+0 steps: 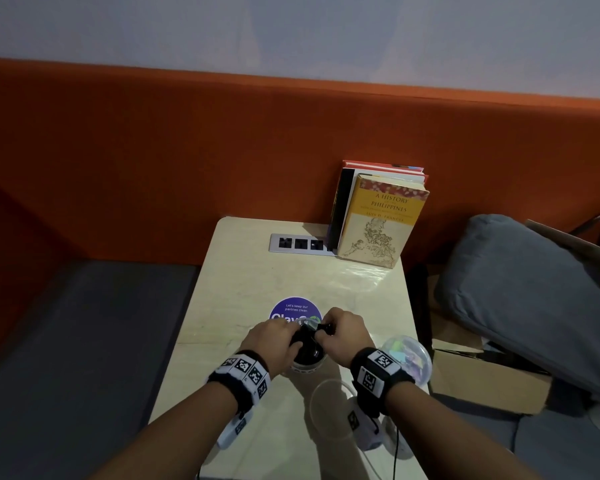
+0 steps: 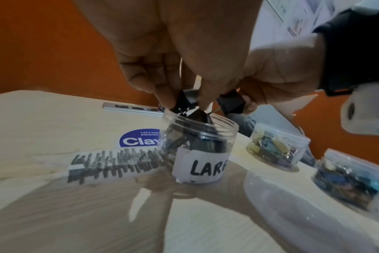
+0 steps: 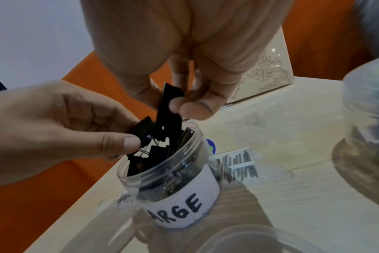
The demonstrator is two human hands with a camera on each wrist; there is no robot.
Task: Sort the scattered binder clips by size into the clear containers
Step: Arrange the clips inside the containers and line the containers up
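A clear jar labelled LARGE (image 2: 200, 164) (image 3: 173, 184) (image 1: 305, 365) stands on the pale table (image 1: 257, 271), holding several large black binder clips. Both hands hover over its mouth. My left hand (image 2: 184, 103) (image 1: 293, 332) pinches a black clip (image 2: 185, 100) (image 3: 141, 130) just above the rim. My right hand (image 3: 173, 104) (image 1: 321, 332) pinches another black clip (image 3: 169, 111) (image 2: 229, 104) by its flat side, its lower end at the jar's mouth. The two clips touch each other.
Two clear containers of small coloured clips (image 2: 277, 147) (image 2: 353, 179) stand to the right, one at the table's right edge (image 1: 409, 358). A clear lid (image 1: 329, 410) lies near the front. Books (image 1: 378, 220) and a socket strip (image 1: 298, 243) are at the back. A purple sticker (image 1: 293, 311) marks the table.
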